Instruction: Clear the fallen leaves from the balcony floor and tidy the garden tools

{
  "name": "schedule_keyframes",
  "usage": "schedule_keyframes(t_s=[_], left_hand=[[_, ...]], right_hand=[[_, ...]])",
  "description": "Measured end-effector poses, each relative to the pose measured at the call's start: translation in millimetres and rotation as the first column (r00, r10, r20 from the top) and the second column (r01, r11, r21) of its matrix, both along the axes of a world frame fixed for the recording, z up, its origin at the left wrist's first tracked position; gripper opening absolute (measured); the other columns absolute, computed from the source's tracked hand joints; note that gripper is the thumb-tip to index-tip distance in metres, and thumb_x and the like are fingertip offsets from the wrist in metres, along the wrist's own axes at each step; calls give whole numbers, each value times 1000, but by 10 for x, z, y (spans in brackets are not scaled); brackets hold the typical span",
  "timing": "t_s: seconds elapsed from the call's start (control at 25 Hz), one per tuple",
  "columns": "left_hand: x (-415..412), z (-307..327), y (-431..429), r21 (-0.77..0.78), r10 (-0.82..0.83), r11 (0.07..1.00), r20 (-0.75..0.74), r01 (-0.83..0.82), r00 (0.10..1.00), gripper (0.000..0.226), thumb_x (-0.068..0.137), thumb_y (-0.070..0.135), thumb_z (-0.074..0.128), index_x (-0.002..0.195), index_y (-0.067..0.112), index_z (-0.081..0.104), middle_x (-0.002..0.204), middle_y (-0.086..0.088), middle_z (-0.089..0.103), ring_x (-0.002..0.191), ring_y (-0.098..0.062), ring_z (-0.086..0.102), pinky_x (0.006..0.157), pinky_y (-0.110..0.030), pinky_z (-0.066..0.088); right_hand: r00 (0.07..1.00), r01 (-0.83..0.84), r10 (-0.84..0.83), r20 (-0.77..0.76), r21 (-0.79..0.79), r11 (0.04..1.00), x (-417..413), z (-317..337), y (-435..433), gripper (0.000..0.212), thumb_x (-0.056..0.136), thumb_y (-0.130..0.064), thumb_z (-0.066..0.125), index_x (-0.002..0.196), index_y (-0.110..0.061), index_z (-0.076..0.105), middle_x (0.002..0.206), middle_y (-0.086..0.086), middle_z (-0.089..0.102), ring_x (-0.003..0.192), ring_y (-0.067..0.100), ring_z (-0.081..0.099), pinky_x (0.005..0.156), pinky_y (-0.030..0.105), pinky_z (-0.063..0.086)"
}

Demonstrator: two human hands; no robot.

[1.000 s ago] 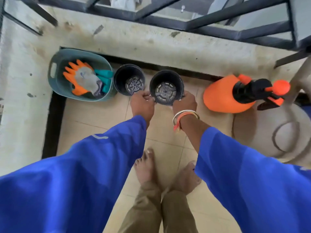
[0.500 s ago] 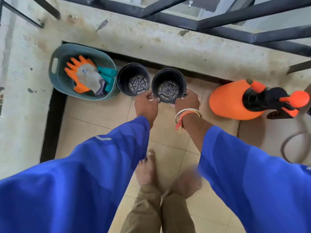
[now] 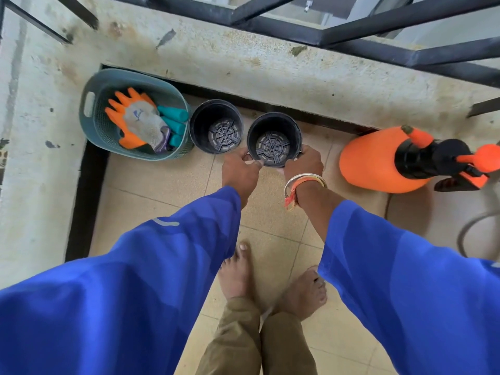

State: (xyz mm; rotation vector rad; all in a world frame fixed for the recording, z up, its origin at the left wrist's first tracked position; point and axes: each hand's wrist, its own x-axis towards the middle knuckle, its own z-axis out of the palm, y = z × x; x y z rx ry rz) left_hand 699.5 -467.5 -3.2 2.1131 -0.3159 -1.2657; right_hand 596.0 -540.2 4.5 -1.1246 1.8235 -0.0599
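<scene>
Balcony floor [image 3: 162, 190] tiles carry your gear along the far edge. Toward the right edge sits the orange sprayer [image 3: 378, 158]. In the far left corner the teal basket [image 3: 108, 136] holds orange-grey gloves [image 3: 140, 120] and teal-handled tools [image 3: 173, 115]. Between them stand two black pots, the left pot [image 3: 205, 123] just beside the basket. Your left hand [image 3: 239, 171] and right hand [image 3: 304, 163] grip the rim of the right pot [image 3: 273, 125], one on either side.

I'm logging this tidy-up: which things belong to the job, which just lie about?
Job: round black plastic pot, in the grip of left hand and right hand; second black plastic pot; teal plastic basket; orange-and-grey gloves; orange plastic sprayer.
Lying about: black metal railing; concrete ledge.
</scene>
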Motion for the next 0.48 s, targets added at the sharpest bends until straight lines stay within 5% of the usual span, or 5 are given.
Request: schedule_keyframes(t_s=[0.2, 0.48], left_hand=[[7, -24, 44, 20, 8, 1000, -43, -7, 999, 45, 77, 27, 67, 122, 23, 67, 114, -2, 70, 108, -23, 64, 98, -48, 53], [-46, -8, 71, 15, 6, 1000, -96, -4, 995, 59, 79, 31, 68, 136, 21, 57, 128, -1, 64, 120, -21, 59, 105, -47, 48]], right_hand=[[999, -28, 28, 26, 11, 1000, -12, -27, 28, 34, 83, 5, 65, 112, -13, 65, 105, 6, 71, 94, 22, 68, 60, 18, 46], [994, 55, -57, 98, 21, 998, -60, -59, 58, 45, 83, 5, 65, 124, -13, 62, 105, 3, 68, 97, 24, 68, 83, 35, 59]])
